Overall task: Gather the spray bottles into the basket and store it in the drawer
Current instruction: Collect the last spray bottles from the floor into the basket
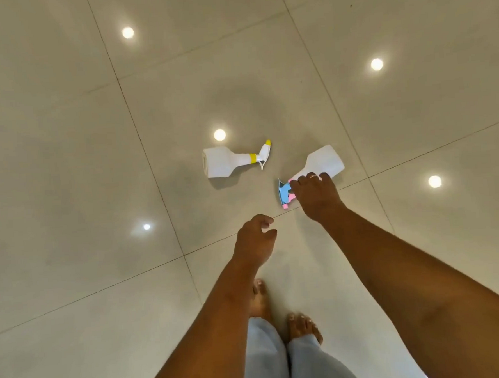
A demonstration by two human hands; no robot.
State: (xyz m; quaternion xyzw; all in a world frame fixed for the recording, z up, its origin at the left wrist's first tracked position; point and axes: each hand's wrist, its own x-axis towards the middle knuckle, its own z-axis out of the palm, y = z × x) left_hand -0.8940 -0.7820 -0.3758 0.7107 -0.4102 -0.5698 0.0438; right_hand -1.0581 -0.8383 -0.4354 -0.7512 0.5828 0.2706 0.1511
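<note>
Glossy beige tiled floor (66, 170): white plastic spray bottle with pink-and-blue trigger (325, 160) lies flat | right hand (319, 197) curls fingers (302, 181) over its neck, grip unclear | left hand (254, 241) loosely curled, empty | likely light, stiff, slick: take the neck

Yellow-capped white spray bottle (226, 162) lying on its side, pink-and-blue-headed white spray bottle (326, 160) lying near it

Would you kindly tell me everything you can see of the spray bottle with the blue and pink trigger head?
The blue-and-pink spray bottle lies on its side on the glossy tiled floor. Its body is white and plastic-looking, its trigger head blue and pink, nearest the person. The right hand reaches over its neck, fingers curled there; a firm grip cannot be confirmed. Nothing else touches it.
</note>
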